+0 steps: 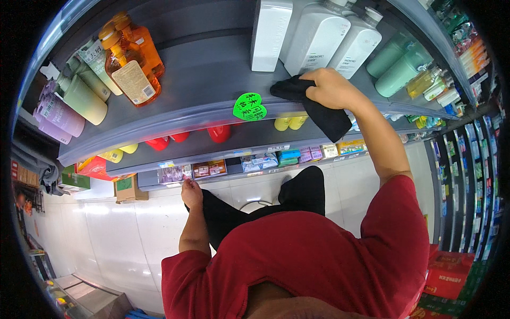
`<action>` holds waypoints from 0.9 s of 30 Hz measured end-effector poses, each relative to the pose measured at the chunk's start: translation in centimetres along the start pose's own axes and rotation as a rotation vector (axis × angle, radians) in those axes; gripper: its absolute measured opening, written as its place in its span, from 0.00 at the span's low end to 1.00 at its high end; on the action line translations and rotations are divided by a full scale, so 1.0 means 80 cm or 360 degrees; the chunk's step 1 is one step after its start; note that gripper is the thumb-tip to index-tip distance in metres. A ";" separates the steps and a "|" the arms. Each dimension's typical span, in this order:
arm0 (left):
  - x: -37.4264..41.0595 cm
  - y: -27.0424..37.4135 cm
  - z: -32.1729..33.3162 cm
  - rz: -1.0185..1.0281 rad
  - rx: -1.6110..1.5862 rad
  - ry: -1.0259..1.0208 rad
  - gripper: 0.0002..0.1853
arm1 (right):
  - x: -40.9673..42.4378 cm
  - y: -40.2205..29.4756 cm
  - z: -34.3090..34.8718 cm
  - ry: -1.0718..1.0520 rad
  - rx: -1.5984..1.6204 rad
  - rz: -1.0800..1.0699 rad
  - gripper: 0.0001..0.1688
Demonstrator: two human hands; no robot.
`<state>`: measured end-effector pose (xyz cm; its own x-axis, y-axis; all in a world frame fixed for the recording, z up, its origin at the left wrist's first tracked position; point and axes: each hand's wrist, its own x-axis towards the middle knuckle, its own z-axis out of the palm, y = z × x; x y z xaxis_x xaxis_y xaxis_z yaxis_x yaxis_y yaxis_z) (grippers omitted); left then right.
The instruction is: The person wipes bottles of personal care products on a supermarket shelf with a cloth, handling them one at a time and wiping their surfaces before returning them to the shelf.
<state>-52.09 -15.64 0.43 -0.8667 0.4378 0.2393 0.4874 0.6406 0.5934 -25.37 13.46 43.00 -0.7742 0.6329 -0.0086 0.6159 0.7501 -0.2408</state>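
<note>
Bunched in my right hand (332, 88) is a black cloth (324, 117), one part lying on the grey shelf (199, 71) and the rest hanging over its front edge. Just behind the hand stand large white pump bottles (318, 40) and a tall white box (271, 36). A green heart-shaped tag with writing (250, 107) is fixed to the shelf edge, left of the cloth. My left hand (192, 193) is low beside my knee, near small packs (175, 174) on the bottom shelf; its fingers are curled, and whether they hold anything is unclear.
Amber pump bottles (133, 63), green-yellow bottles (85, 99) and purple bottles (59, 107) stand at the left of the shelf. Mint-green bottles (402, 71) are at the right. Red and yellow items sit on the shelf below. A cardboard box (130, 189) rests on the tiled floor.
</note>
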 end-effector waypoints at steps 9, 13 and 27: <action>0.002 0.012 -0.001 -0.0046 0.0071 -0.0118 0.09 | 0.068 -0.034 0.011 -0.0179 0.0513 0.0050 0.20; 0.002 0.009 -0.005 -0.0067 0.0091 -0.0142 0.08 | 0.091 -0.066 0.010 -0.0204 0.0279 0.0032 0.22; -0.004 0.000 -0.018 -0.0087 0.0131 -0.0174 0.09 | 0.105 -0.039 0.029 -0.0301 0.0351 0.0181 0.20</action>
<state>-51.96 -16.69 1.49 -0.8776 0.4640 0.1206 0.4508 0.7131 0.5369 -34.10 16.01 41.44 -0.7282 0.6479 -0.2234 0.6697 0.6035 -0.4327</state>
